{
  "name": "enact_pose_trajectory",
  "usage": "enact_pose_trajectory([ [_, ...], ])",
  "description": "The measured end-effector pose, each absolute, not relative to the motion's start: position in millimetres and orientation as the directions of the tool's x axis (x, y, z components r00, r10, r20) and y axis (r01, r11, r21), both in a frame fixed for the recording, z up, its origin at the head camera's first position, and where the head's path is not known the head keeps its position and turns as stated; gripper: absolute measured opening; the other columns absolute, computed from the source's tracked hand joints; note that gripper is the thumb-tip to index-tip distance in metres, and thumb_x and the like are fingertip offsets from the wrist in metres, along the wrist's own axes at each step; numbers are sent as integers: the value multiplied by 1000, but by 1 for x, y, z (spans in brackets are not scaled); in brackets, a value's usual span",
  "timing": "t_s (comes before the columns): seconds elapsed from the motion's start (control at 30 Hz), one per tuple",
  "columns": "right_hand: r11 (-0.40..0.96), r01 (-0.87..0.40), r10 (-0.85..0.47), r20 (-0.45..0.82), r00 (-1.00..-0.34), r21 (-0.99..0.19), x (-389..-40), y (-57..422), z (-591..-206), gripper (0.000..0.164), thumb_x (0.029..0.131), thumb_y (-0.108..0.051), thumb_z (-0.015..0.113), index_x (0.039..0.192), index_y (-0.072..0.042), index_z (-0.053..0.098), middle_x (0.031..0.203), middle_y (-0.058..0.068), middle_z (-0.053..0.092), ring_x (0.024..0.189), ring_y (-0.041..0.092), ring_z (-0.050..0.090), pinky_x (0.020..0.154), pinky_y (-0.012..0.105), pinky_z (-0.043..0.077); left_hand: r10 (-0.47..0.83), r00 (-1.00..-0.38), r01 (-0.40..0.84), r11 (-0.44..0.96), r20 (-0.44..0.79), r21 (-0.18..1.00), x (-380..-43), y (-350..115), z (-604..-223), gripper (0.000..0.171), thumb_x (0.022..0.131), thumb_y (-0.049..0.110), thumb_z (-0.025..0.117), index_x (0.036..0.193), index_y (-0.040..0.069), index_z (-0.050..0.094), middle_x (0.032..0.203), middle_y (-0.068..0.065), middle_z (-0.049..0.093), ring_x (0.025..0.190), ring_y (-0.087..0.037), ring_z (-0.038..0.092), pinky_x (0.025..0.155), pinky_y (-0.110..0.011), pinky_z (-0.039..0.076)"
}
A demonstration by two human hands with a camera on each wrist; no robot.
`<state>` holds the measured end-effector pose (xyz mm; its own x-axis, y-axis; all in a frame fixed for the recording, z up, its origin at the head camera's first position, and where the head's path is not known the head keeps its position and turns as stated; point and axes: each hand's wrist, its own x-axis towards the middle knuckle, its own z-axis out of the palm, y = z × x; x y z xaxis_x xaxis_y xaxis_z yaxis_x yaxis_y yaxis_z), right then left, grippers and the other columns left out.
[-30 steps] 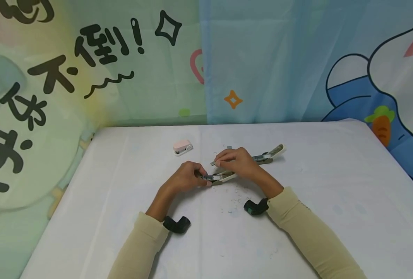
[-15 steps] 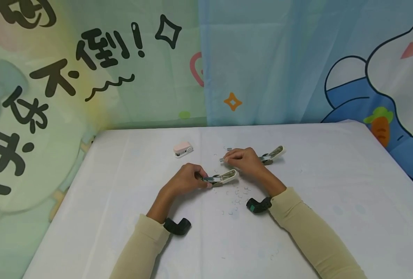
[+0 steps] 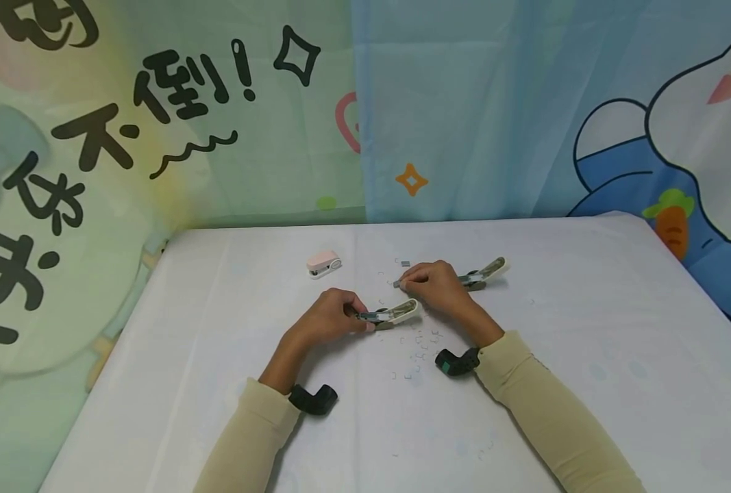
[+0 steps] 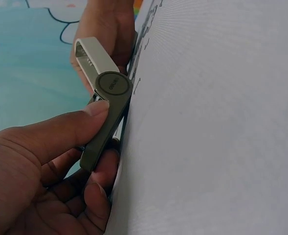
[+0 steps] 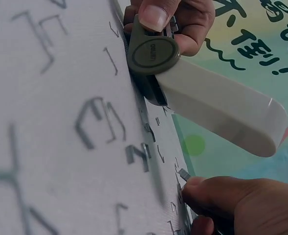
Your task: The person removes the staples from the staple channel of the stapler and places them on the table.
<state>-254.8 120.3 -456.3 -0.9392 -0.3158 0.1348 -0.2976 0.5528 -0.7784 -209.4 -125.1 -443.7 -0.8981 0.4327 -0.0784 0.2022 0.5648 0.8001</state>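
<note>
Your left grip (image 3: 334, 313) is pinching an opened stapler (image 3: 405, 310) low over the worktop (image 3: 649, 342), short of its far edge, apparently keeping it steady. Your right grip (image 3: 429, 282) is pinching a small grey strip (image 3: 397, 284), perhaps staples, likely for fine control; it is hiding most of the strip and partly covering a second opened stapler (image 3: 493, 268).

The left hand (image 3: 330, 315) grips; the right hand (image 3: 436, 283) pinches slightly farther forward.

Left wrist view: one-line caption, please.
Fingers of the left hand grip an open stapler at a white tabletop, the right hand beyond.
</note>
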Motion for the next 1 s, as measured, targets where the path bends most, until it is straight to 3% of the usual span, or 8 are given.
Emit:
enact_pose_trajectory([
  [0.23, 574, -289, -303, 129, -944, -766, -257, 120, -453, 11, 90, -11, 72, 93, -3, 78, 106, 10, 71, 101, 28, 65, 85, 42, 51, 424, -902, 186, 558, -85, 809, -210, -125, -442, 17, 78, 14, 83, 87, 7, 70, 81, 0, 65, 69, -13, 55, 62, -27, 44],
  [0.57, 571, -299, -267, 172, -948, -764, -256, 120, -455, 8, 89, -9, 71, 89, -4, 77, 99, 9, 70, 92, 26, 65, 80, 42, 51, 422, -903, 190, 557, -79, 808, -209, -125, -443, 16, 78, 13, 83, 86, 6, 71, 78, 0, 65, 66, -12, 52, 60, -26, 42],
  [0.77, 511, -218, -198, 133, -971, -831, -256, 121, -454, 19, 94, -8, 64, 109, 0, 72, 106, 14, 68, 85, 24, 63, 70, 35, 49, 429, -901, 197, 549, -71, 812, -208, -125, -441, 17, 78, 12, 83, 87, 4, 71, 78, 0, 64, 65, -12, 51, 59, -26, 42],
  [0.87, 489, -188, -238, 77, -968, -852, -255, 122, -449, 25, 96, -14, 63, 117, -3, 69, 101, 13, 68, 75, 21, 61, 61, 31, 45, 437, -897, 206, 550, -69, 809, -208, -125, -442, 18, 77, 13, 83, 87, 4, 71, 78, 0, 64, 65, -11, 52, 60, -25, 42],
  [1.0, 460, -226, -428, 9, -904, -859, -252, 126, -436, 31, 95, -23, 64, 120, -4, 67, 99, 10, 69, 77, 20, 62, 63, 34, 46, 442, -895, 212, 548, -65, 809, -209, -125, -443, 18, 77, 14, 83, 87, 4, 71, 78, 0, 65, 66, -12, 53, 60, -26, 43],
])
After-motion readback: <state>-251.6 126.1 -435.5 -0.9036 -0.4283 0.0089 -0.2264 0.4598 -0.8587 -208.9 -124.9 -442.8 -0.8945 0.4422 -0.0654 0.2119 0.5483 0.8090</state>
